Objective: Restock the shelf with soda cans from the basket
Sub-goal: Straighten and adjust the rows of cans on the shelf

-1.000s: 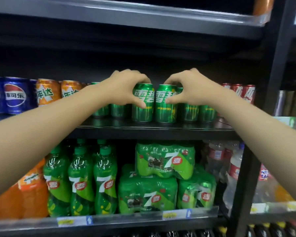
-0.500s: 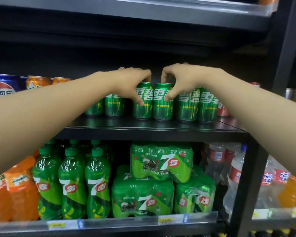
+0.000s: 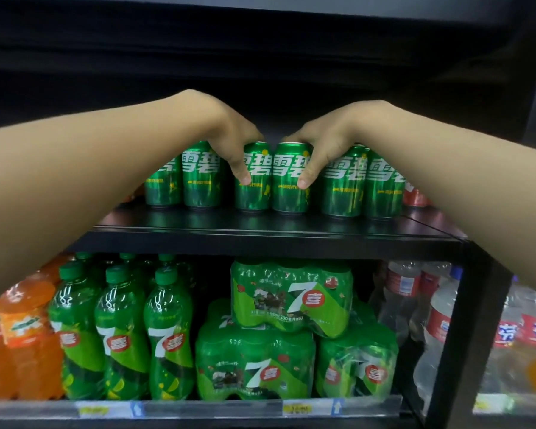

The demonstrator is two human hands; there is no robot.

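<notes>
Here the left hand [image 3: 226, 134] is gripping one green soda can [image 3: 252, 178] from above, thumb down its front; the right hand [image 3: 328, 137] is gripping the touching can [image 3: 290, 179] likewise; both are standing upright on the dark shelf [image 3: 260, 224], amid other green cans.

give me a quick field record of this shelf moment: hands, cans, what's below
left hand: grips a green can from above
right hand: grips the neighbouring green can
held cans: upright, side by side on the black shelf
row: more green cans either side
shelf below: green bottles, green can packs, orange bottles
</notes>
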